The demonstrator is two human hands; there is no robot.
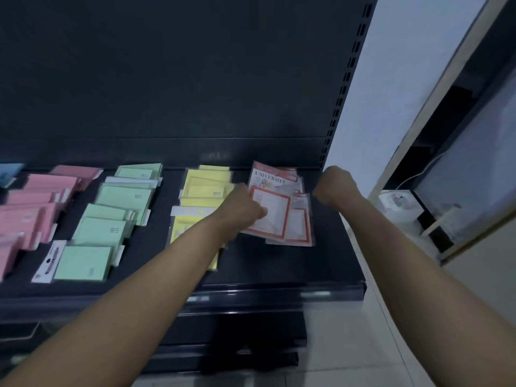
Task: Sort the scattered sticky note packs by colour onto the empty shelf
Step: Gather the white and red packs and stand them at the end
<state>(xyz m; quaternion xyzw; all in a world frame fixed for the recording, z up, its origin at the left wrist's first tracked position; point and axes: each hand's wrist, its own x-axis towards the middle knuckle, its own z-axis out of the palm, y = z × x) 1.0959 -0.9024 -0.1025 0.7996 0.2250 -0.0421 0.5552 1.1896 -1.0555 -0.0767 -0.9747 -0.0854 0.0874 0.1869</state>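
Sticky note packs lie in colour groups on the dark shelf: blue packs at the far left, then pink packs, green packs and yellow packs. At the right end lies a pile of white packs with red borders. My left hand reaches over the yellow group and grips the left edge of the top red-bordered pack, thumb on its face. My right hand hovers just right of that pile with its fingers curled under; nothing shows in it.
The shelf's dark back panel rises behind the packs, with a slotted upright at its right. A white wall and pale floor tiles lie to the right. Lower shelf edges jut out below.
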